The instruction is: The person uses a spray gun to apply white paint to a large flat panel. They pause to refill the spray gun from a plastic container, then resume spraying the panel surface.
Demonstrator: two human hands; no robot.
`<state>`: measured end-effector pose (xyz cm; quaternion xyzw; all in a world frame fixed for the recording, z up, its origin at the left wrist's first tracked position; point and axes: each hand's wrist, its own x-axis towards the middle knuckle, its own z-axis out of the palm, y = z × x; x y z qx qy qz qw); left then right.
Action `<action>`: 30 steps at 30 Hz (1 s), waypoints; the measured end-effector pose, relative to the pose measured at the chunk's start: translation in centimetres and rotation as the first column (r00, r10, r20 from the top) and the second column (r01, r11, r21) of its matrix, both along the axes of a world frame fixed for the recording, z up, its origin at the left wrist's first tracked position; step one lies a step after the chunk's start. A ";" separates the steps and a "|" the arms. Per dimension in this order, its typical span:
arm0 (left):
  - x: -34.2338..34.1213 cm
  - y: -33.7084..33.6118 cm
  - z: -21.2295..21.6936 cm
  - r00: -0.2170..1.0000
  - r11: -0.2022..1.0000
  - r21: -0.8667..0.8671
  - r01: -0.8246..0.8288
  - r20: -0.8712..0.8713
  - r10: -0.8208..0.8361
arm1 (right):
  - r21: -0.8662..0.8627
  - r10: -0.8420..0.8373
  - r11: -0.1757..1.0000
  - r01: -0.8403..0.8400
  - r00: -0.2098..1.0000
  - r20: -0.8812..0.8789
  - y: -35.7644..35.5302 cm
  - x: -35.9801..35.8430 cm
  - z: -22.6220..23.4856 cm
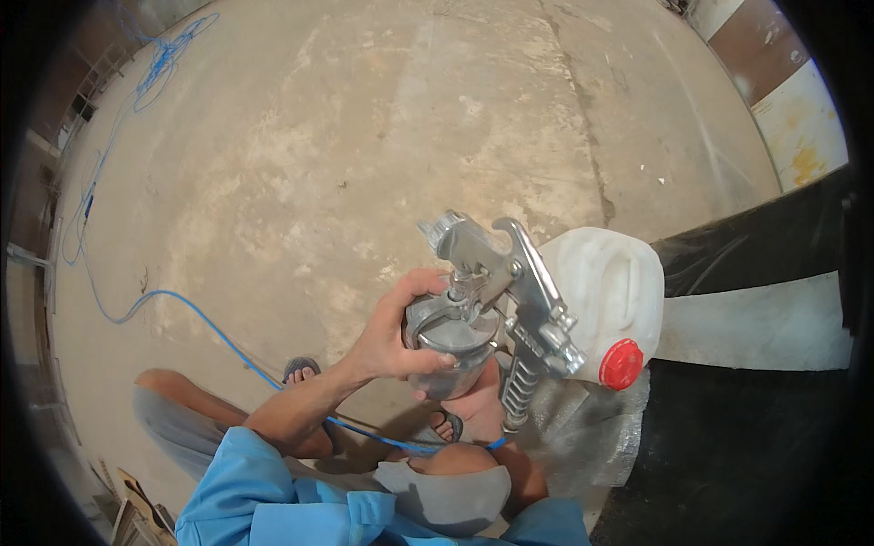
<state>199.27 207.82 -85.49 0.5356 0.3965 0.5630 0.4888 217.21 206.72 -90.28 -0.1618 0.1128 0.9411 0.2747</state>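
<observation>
The concrete floor (319, 182) fills most of the view; at right lies a black surface (737, 446) crossed by a pale strip (756, 323). A blue hose (223, 337) runs from a loose coil at upper left toward the person's knees. A white jug (605, 282) stands at right of centre, with clear plastic wrap (587, 432) just below it in view. The metal spray gun (492, 273) is held above the knees, its handle overlapping the jug's left side in view, its cup (451, 341) lowermost. The left hand (393, 337) grasps this cup from the left; the right hand (481, 398) cradles it from beneath, partly hidden. Smallest is the jug's red cap (622, 364).
</observation>
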 end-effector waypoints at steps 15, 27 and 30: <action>1.4 -2.2 1.0 0.982 0.980 0.163 -0.115 -0.134 0.137 | 0.403 -0.232 0.913 -0.065 0.729 0.644 -3.6 0.1 -2.5; 2.2 -2.6 1.9 0.979 0.983 0.032 -0.183 0.096 0.180 | 0.365 -0.348 0.913 0.181 0.813 0.467 -2.5 0.2 4.8; 0.9 -2.9 3.0 0.988 0.992 0.021 -0.125 -0.090 0.126 | 0.537 -0.487 0.819 0.203 0.740 0.463 -2.0 1.1 6.7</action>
